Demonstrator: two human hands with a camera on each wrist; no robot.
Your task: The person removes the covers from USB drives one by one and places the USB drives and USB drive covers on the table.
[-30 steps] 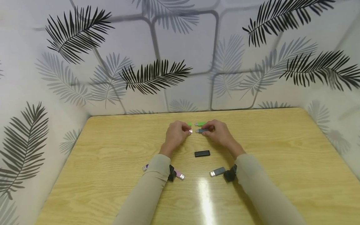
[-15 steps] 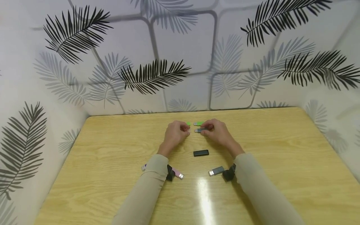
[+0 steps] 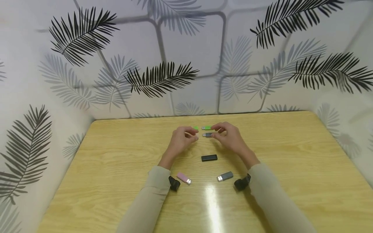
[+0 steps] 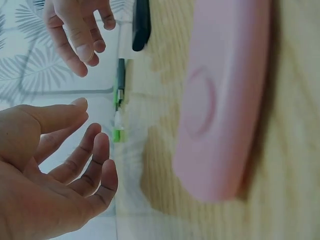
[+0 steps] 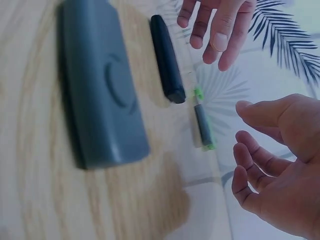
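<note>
Near the back of the table, my left hand [image 3: 180, 139] hovers with its fingers and thumb spread apart, beside a white USB stick [image 3: 197, 135] that it partly hides. My right hand [image 3: 231, 137] is also spread, its fingertips right at the end of a grey USB stick [image 3: 208, 135]. Behind these lie two green USB sticks, the right one [image 3: 207, 128] mostly visible and the left one [image 3: 196, 128] partly covered. Both wrist views show bare fingers with nothing between them, the left hand [image 4: 60, 175] and the right hand [image 5: 285, 170] alike.
A black USB stick [image 3: 209, 158] lies mid-table between the forearms. Closer in are a pink USB stick [image 3: 182, 177] by the left wrist camera and a dark grey one [image 3: 225, 176] by the right. A leaf-patterned backdrop [image 3: 192, 90] rises behind the table's back edge.
Both hands have let go of the white and grey USB sticks and spread their fingers. The wrists have moved slightly outward, uncovering more of the pink stick. The sticks stay in line.
</note>
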